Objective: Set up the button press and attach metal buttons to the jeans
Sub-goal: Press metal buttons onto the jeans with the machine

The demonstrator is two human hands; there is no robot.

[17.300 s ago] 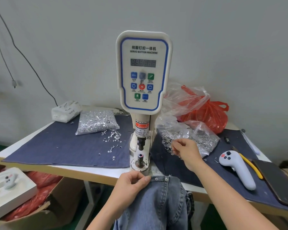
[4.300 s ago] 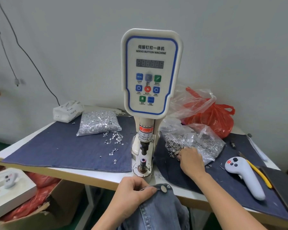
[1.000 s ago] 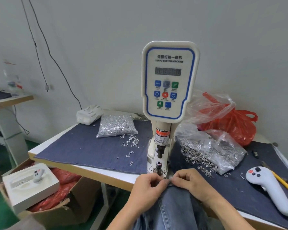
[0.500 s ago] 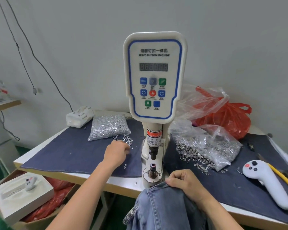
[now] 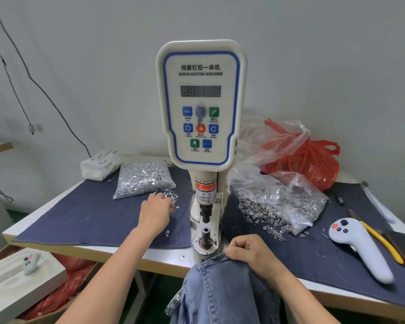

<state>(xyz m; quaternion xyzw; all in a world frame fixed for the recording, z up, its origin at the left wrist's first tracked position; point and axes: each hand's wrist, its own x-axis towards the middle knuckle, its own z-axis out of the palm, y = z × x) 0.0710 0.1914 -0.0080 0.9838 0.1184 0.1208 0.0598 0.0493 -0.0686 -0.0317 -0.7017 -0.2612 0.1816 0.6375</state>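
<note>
Left hand [image 5: 155, 212] reaching forward, fingers down; right hand [image 5: 253, 254] grip curled tight.

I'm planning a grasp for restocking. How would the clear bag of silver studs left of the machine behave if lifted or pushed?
The bag of silver studs would probably sag and shift, since thin clear film holds loose pieces. It looks heavy for its size, being packed with metal. Studs already lie scattered near the left hand, so its mouth may spill more.
</note>
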